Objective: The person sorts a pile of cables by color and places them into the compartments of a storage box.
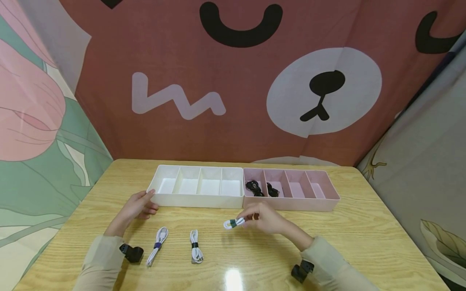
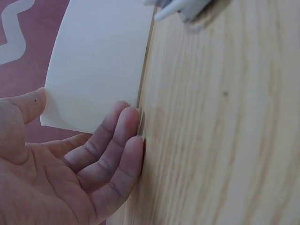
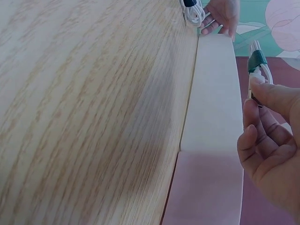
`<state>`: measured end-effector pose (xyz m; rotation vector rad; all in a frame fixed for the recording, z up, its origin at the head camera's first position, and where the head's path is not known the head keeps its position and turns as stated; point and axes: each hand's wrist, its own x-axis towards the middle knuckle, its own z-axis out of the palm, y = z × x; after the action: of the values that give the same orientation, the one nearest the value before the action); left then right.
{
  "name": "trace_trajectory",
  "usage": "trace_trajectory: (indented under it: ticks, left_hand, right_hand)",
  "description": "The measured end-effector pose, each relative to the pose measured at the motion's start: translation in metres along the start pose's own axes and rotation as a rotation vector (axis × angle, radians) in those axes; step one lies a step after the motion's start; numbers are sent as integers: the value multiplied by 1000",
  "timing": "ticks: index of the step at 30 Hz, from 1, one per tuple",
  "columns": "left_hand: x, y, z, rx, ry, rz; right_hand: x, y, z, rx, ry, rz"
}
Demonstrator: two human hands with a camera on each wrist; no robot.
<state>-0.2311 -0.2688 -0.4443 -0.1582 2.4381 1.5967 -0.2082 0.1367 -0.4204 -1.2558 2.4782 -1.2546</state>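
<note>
My right hand (image 1: 267,218) pinches a bundled white cable (image 1: 234,223) with a green strap between thumb and fingers. It is raised over the table in front of the boxes; the green strap (image 3: 257,61) shows plainly in the right wrist view. My left hand (image 1: 136,205) touches the left end of a white divided box (image 1: 198,201). The thumb meets its rim and relaxed fingers (image 2: 124,124) lie by its lower corner. Two white cable bundles lie on the table: one with a purple strap (image 1: 157,245), the other with a black strap (image 1: 195,245).
A pink divided box (image 1: 291,204) stands end to end with the white one. Black cable bundles (image 1: 255,188) lie in its two left compartments, one more black bundle (image 1: 272,190) being in the second. Behind the wooden table (image 1: 262,258) hangs a printed curtain (image 1: 240,133).
</note>
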Motion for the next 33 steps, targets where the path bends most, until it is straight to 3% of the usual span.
trace_trajectory:
  ticks: [9, 21, 33]
  left_hand:
    - [1, -1, 0, -2, 4, -2]
    - [1, -2, 0, -8, 7, -15]
    - [-1, 0, 0, 1, 9, -23]
  right_hand:
    - [3, 5, 0, -7, 82, -22]
    - [5, 0, 2, -43, 179, 119]
    - [13, 0, 3, -39, 264, 155]
